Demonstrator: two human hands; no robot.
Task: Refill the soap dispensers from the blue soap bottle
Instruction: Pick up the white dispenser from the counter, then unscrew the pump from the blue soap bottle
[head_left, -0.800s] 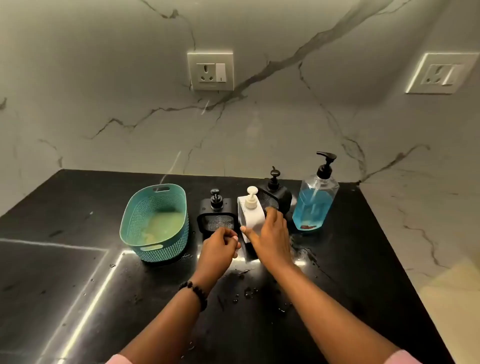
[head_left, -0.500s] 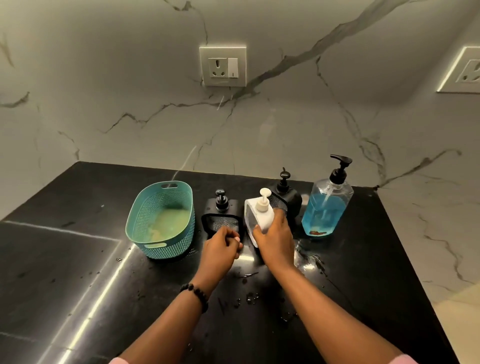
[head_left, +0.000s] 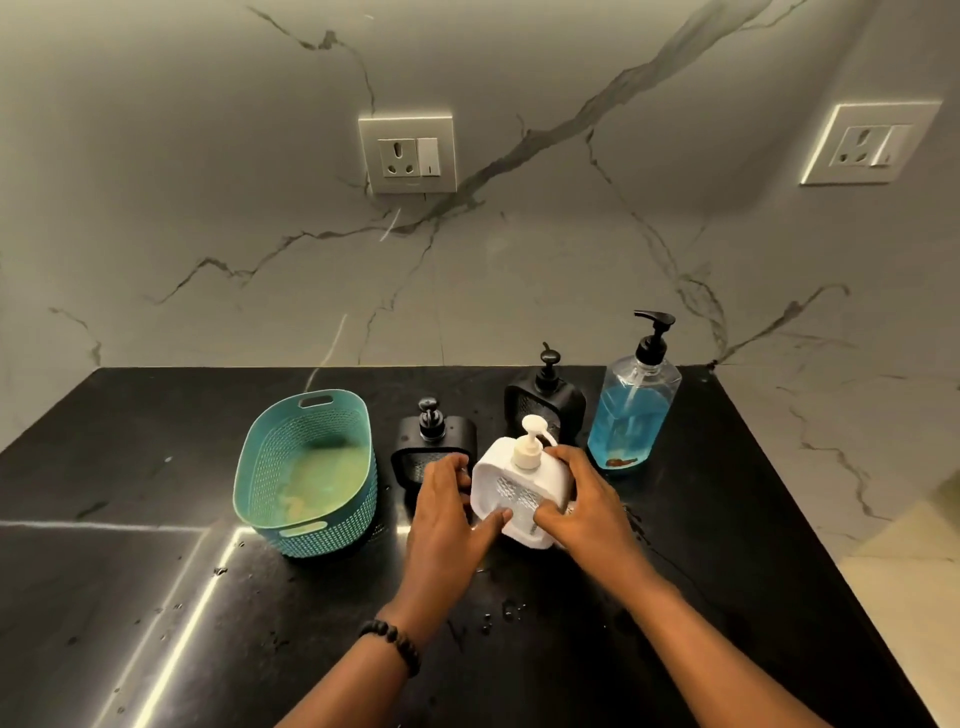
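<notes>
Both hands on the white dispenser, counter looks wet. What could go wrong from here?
1. Slip: water drops lie on the black counter near the left hand and right hand; wet fingers might lose the tilted white dispenser.
2. Knock-over: the black dispensers and blue soap bottle stand close behind; pulling the white one could bump them.
3. Its pump is still on, so soap may spill if opened while tilted.

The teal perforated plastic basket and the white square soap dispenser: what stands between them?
In the head view, a black square soap dispenser and the left hand lie between the basket and the white dispenser.
</notes>
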